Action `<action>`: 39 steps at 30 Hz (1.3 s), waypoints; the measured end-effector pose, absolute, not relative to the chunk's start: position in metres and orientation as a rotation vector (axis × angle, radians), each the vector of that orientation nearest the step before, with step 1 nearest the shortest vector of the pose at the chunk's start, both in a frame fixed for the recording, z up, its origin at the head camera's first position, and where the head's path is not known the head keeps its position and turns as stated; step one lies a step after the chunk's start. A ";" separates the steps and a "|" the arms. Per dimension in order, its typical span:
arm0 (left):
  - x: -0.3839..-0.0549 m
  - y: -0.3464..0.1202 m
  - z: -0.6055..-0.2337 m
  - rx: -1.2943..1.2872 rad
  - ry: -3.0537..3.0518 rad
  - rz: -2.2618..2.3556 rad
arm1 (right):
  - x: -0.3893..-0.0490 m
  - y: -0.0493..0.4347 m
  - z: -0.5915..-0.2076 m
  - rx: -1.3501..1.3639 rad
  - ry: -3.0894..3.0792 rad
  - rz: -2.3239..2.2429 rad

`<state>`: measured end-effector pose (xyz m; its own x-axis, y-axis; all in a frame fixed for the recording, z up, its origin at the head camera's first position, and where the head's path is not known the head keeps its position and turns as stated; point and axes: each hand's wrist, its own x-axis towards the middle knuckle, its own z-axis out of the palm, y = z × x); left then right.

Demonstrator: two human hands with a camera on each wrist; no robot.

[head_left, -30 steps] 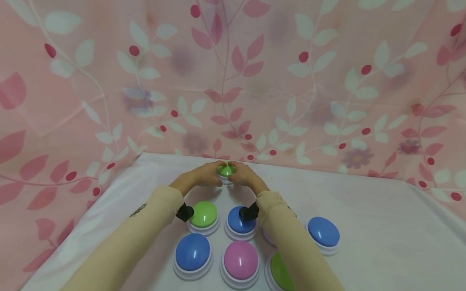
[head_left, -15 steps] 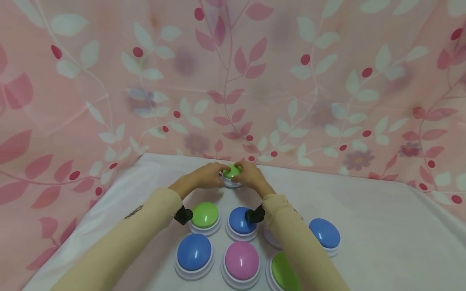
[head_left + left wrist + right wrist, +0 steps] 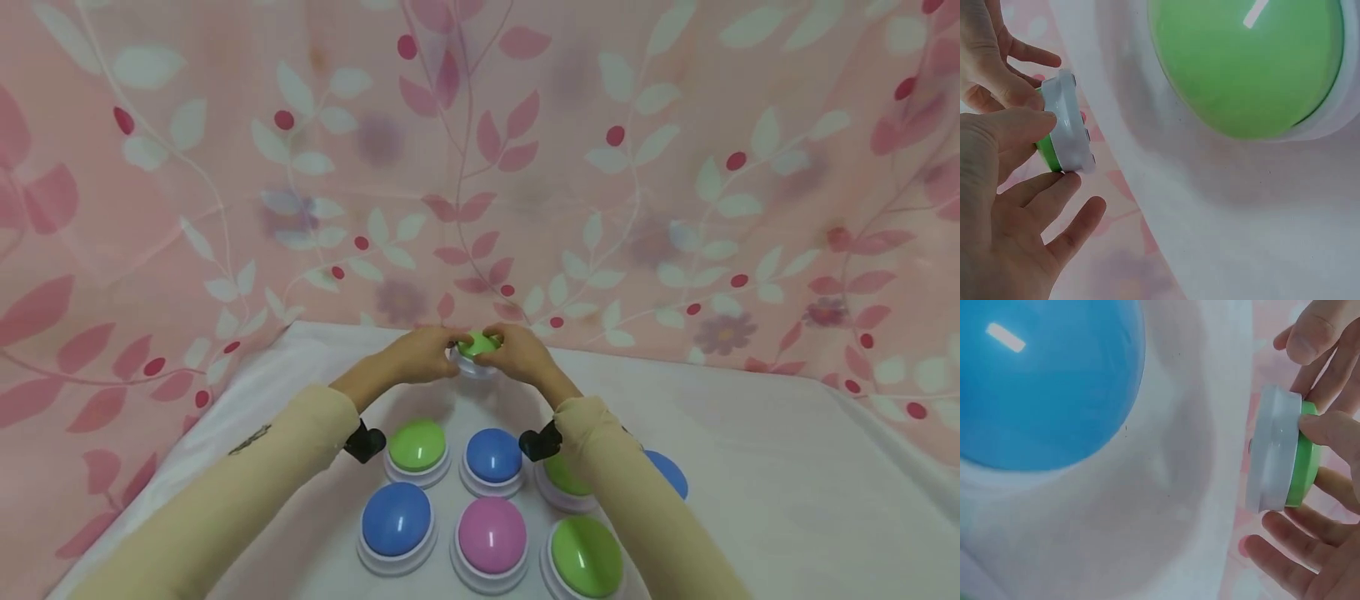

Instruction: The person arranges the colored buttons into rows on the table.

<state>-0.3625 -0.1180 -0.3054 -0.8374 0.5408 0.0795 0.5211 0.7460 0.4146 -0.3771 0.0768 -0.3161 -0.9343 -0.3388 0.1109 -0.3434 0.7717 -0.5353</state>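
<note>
Both hands hold one push button between them at the table's far edge. It has a green dome on a white round base, raised with small dark spots showing on its underside in the left wrist view. My left hand grips its left side, thumb on the near rim of the base and fingertips at the edge. My right hand grips the right side the same way, thumb where dome meets base in the right wrist view. A green button lies near the left wrist, a blue button near the right.
More domed buttons stand in two rows closer in: a blue button, a pink button and green ones. Another blue button is partly behind the right sleeve. A leaf-patterned pink curtain hangs behind the white-covered table.
The held button shifted slightly right, then up a little, staying in both hands. The forearms have spread apart, uncovering more of the blue and green buttons below.
</note>
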 end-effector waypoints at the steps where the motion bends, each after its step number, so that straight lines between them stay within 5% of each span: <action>1: -0.361 -0.117 -0.305 0.890 2.898 0.668 | -0.375 0.079 -0.315 0.568 -2.938 0.901; 13: -0.335 -0.103 -0.300 1.011 3.053 0.733 | -0.346 0.106 -0.291 0.576 -2.829 0.957; 39: -0.255 -0.047 -0.306 1.760 3.178 0.262 | -0.257 0.199 -0.286 0.762 -2.734 1.042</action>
<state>-0.2554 -0.0465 -0.3059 -0.4387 0.7569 0.4843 0.8261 0.5518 -0.1141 -0.2572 0.1990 -0.2860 -0.8664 -0.4138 0.2796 -0.4949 0.6368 -0.5912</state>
